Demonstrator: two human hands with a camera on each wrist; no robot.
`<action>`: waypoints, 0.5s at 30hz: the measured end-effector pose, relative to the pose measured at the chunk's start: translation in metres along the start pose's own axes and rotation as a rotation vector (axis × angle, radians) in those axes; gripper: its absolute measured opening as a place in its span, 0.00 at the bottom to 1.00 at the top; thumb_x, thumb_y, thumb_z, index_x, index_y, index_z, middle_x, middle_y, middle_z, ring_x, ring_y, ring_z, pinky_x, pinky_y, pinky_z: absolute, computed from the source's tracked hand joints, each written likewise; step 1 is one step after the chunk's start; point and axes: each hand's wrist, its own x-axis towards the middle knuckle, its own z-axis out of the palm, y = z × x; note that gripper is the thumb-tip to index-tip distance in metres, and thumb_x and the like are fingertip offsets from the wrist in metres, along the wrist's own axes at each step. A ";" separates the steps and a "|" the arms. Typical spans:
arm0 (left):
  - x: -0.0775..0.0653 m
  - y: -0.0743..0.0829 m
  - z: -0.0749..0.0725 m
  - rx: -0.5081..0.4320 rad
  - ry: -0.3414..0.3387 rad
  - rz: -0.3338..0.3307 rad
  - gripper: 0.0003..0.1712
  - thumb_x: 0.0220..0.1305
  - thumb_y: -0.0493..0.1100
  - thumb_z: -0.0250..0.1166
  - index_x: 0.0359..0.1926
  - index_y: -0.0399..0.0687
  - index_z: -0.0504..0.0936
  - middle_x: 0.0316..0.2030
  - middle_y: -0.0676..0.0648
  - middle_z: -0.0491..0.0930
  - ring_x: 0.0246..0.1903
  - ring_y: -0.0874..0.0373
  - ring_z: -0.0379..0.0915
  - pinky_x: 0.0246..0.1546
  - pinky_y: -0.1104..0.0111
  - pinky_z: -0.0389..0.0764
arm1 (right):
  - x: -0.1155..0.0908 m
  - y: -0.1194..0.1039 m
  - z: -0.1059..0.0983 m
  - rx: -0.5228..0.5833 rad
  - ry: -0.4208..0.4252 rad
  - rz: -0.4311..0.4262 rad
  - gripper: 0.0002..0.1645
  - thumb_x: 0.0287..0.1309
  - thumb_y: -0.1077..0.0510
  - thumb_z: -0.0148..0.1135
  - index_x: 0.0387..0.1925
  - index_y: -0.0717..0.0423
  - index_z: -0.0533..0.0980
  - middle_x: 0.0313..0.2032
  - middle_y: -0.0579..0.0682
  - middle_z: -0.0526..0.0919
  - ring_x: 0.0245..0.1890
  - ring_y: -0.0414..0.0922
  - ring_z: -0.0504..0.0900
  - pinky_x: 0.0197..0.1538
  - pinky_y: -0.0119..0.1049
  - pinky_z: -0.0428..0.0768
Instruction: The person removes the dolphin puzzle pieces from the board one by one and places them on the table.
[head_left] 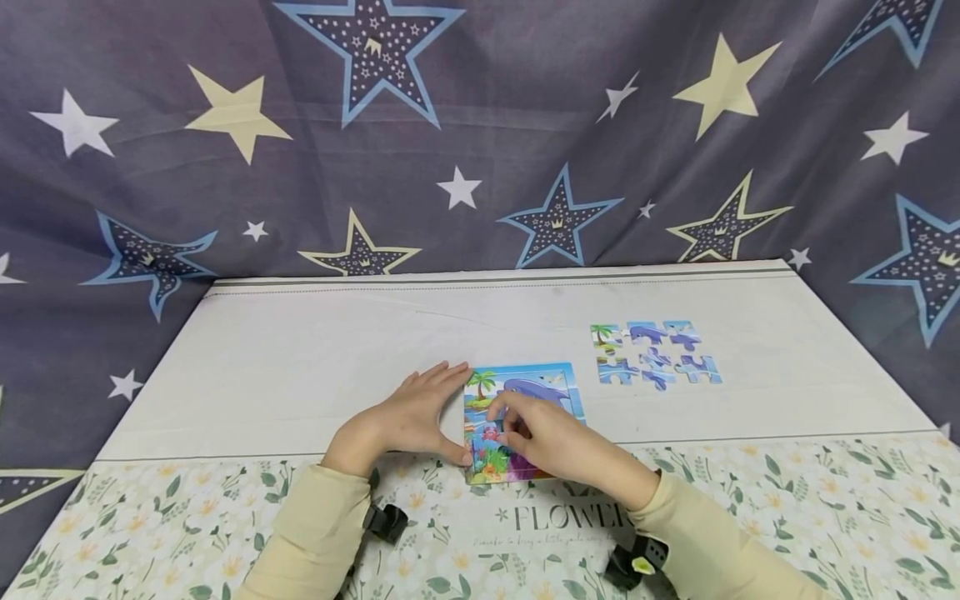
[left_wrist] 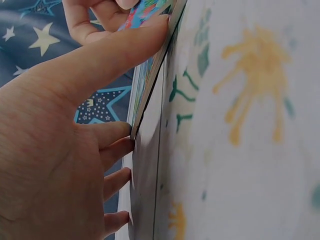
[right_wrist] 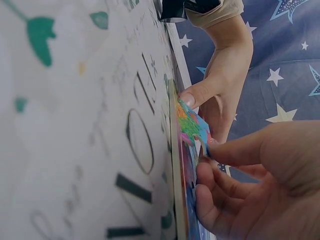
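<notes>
A dolphin jigsaw puzzle (head_left: 574,396) in a flat tray lies in front of me, with a palm tree at its upper left. My left hand (head_left: 420,412) is spread along the tray's left side, thumb at the lower corner and fingertips by the upper one. In the left wrist view the thumb (left_wrist: 120,45) rests straight on the tray's edge. My right hand (head_left: 551,437) is over the puzzle, its thumb and fingers pinching a colourful jigsaw piece (right_wrist: 196,127). That piece stands tilted up from the tray, green and blue with some red, its far side hidden.
Several loose jigsaw pieces (head_left: 651,333) lie in two rows on the white surface to the right of the tray. A flowered cloth (head_left: 225,525) with printed lettering covers the near part of the table. A starry curtain (head_left: 480,125) hangs behind.
</notes>
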 end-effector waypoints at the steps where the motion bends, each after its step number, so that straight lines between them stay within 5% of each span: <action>1: 0.000 0.000 0.000 0.000 0.000 0.000 0.67 0.42 0.61 0.79 0.77 0.44 0.53 0.77 0.43 0.49 0.76 0.43 0.36 0.73 0.42 0.36 | 0.000 0.001 0.000 0.010 -0.002 -0.005 0.10 0.67 0.70 0.56 0.48 0.59 0.74 0.28 0.46 0.78 0.21 0.35 0.71 0.26 0.30 0.73; 15: 0.000 0.000 0.001 -0.003 -0.001 -0.002 0.68 0.42 0.61 0.80 0.77 0.43 0.52 0.77 0.42 0.48 0.76 0.42 0.36 0.73 0.43 0.35 | -0.001 0.006 -0.007 0.089 -0.035 -0.032 0.13 0.66 0.68 0.59 0.51 0.60 0.77 0.33 0.45 0.79 0.32 0.36 0.79 0.38 0.31 0.80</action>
